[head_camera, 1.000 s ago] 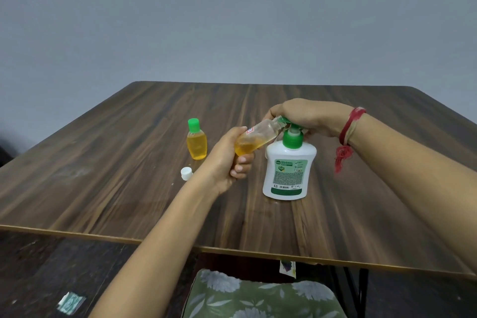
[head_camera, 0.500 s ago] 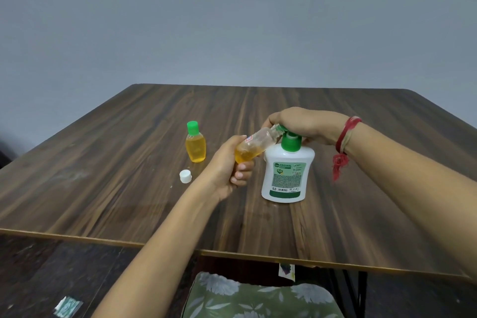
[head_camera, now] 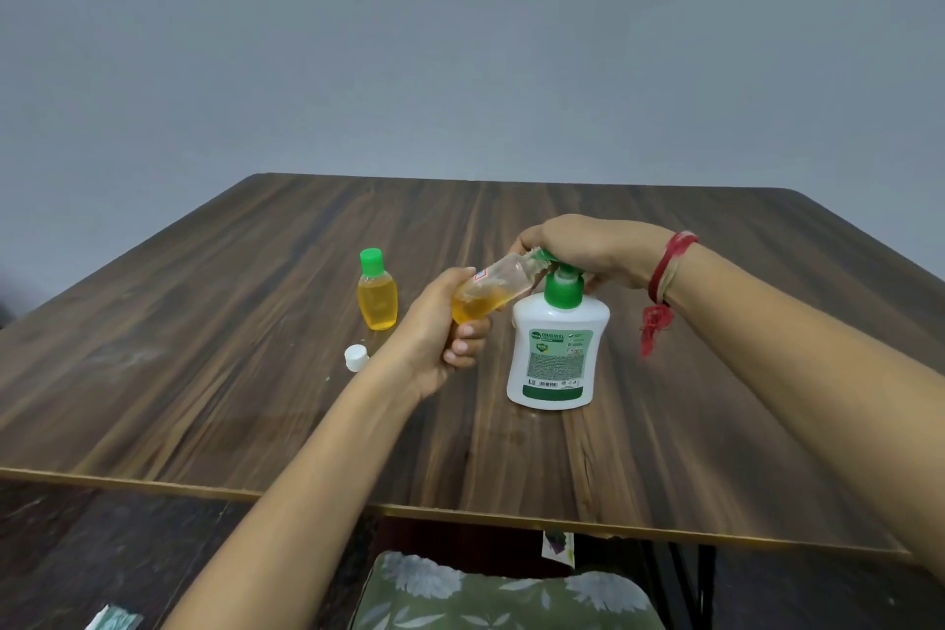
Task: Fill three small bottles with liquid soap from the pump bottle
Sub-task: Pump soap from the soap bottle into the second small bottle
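- Your left hand [head_camera: 445,327] is wrapped round the lower end of the open small bottle [head_camera: 491,294]. The bottle tilts, mouth raised toward the spout, and is roughly half full of amber soap.
- It looks light, thin-walled and squeezable, so hold it low and firm without crushing it. Any soap on the wall would probably make it slick.
- Your right hand [head_camera: 588,246] is curled over the head of the pump bottle [head_camera: 557,353]. Whether mouth and spout touch is hidden under your fingers.
- The pump bottle stands upright on the table [head_camera: 204,322], just beside your left hand. It looks stiff and heavier, and should stay steady under a straight press.
- A capped small bottle [head_camera: 377,294], full, stands further left. A loose white cap [head_camera: 356,356] lies near your left wrist.
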The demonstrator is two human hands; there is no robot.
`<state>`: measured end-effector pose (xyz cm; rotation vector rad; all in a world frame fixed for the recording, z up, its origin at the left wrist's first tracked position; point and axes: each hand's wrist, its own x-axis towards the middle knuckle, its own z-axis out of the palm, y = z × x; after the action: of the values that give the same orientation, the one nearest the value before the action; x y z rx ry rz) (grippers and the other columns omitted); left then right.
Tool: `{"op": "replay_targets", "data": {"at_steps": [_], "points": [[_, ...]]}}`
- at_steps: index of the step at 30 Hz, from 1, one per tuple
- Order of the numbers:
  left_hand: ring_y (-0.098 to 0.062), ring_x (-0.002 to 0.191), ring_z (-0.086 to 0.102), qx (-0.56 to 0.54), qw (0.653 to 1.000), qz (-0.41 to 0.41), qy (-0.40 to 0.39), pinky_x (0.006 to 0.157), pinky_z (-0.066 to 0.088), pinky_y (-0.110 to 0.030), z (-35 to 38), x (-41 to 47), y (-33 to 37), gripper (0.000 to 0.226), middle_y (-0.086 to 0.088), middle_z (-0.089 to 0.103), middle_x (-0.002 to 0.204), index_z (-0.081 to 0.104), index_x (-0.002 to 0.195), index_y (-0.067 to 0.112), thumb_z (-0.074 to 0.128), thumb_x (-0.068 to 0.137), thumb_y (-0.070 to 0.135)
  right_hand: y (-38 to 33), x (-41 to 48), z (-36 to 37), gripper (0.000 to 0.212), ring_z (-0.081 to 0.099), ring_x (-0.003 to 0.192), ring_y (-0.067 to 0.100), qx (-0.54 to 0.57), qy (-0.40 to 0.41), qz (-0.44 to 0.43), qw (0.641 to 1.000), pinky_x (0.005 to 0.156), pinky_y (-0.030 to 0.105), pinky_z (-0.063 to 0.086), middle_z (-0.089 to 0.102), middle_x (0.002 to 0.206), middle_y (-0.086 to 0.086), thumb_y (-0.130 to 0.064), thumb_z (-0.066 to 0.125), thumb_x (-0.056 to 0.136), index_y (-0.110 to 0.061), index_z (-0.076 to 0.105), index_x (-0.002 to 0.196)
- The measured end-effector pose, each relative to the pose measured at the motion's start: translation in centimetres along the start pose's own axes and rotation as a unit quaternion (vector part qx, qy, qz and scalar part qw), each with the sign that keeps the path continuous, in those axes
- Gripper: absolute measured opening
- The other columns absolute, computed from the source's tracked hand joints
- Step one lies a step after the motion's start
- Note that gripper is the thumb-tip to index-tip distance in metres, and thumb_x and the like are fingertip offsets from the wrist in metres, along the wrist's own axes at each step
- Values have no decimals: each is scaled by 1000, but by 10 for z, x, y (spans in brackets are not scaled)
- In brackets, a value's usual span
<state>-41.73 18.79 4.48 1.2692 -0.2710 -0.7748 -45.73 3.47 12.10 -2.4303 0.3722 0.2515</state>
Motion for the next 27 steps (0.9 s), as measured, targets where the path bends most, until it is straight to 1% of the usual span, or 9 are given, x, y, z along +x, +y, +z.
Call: {"op": "replay_targets", "data": {"at_steps": [3,7,9,12,14,16,19,24,27], "points": [[-5,30,24,11,1000,-2,7,28,15,-12,-1,-1,-2,38,5,29,40,46,68,16,34,96,38,2,-1,5,28,52,76,20,14,4,0,1000,72,35,41,61,80,0,-15,37,91,-25,62,83],[-4,30,24,-4,1000,-2,-4,28,15,-12,2,-1,-2,41,5,29,40,45,64,18,33,97,38,-3,-3,-2,27,51,75,18,-15,1,3,1000,80,40,40,65,75,-4,-18,38,91,-25,63,84],[-4,29,24,-8,1000,-2,1,28,15,-11,2,0,-2,41,5,28,40,46,65,17,33,98,38,-2,-2,-1,27,51,72,16,-8,2,4,1000,78,38,40,65,73,-5,-17,38,91,-26,63,83],[-4,29,23,-5,1000,-5,6,28,14,-11,1,1,-3,42,5,28,39,46,64,16,33,97,38,1,-1,5,28,52,74,20,19,4,0,1000,73,36,41,62,84,3,-14,37,89,-23,62,84],[-4,29,23,-6,1000,-9,3,29,14,-11,2,0,-4,42,5,28,39,44,62,17,32,97,37,1,-3,4,28,52,79,22,5,5,0,1000,76,38,42,62,87,4,-15,36,90,-23,63,85],[-4,29,24,-10,1000,-4,-1,29,14,-11,3,0,-3,43,5,28,39,44,61,18,33,98,37,-1,-3,0,28,52,79,20,-11,6,-3,1000,81,40,42,64,83,1,-16,37,91,-23,64,88],[-5,29,23,-14,1000,3,2,29,14,-11,2,0,-1,43,5,28,39,46,62,17,33,98,37,-1,0,0,29,51,70,15,3,9,-4,1000,77,37,39,64,72,-5,-16,35,92,-26,61,83],[-5,29,23,-12,1000,-8,-1,28,15,-11,1,0,-4,44,5,28,40,45,61,17,33,97,37,2,-1,4,27,51,76,19,12,8,1,1000,76,37,40,61,83,1,-16,37,91,-24,62,87],[-4,29,23,-15,1000,-4,-10,28,15,-11,3,0,-3,41,5,28,40,43,63,17,32,97,37,-2,-2,-1,27,51,72,15,0,9,3,1000,78,38,38,64,74,-4,-19,36,93,-27,61,86]]}}
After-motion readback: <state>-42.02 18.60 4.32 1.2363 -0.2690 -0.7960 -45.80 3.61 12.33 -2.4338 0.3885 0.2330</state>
